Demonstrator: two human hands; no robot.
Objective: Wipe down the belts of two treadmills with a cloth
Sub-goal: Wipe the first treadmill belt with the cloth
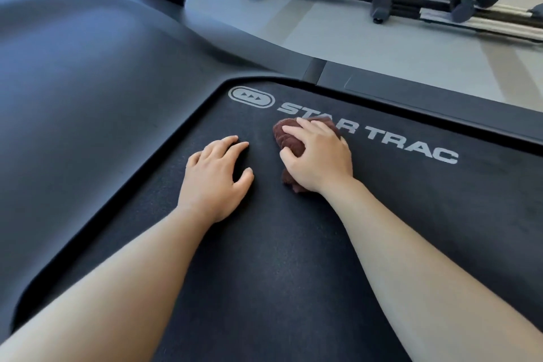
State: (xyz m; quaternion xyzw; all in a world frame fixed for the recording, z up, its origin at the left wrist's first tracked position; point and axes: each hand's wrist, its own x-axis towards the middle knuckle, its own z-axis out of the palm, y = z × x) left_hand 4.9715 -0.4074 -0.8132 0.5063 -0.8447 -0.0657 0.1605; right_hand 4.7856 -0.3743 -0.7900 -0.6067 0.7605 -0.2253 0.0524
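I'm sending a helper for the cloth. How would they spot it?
Look at the black treadmill belt, by its white STAR TRAC lettering. The cloth lies bunched under the right hand. It is the only reddish-brown thing there; the left hand holds nothing.

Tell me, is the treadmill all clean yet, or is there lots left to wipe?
Done: hard to tell, the belt shows no clear wiped patch. In hand: the right hand grips the brown cloth on the STAR TRAC lettering, while the left hand rests on the belt. Likely left: the long stretch of belt nearer the person, and a second treadmill, not in view.
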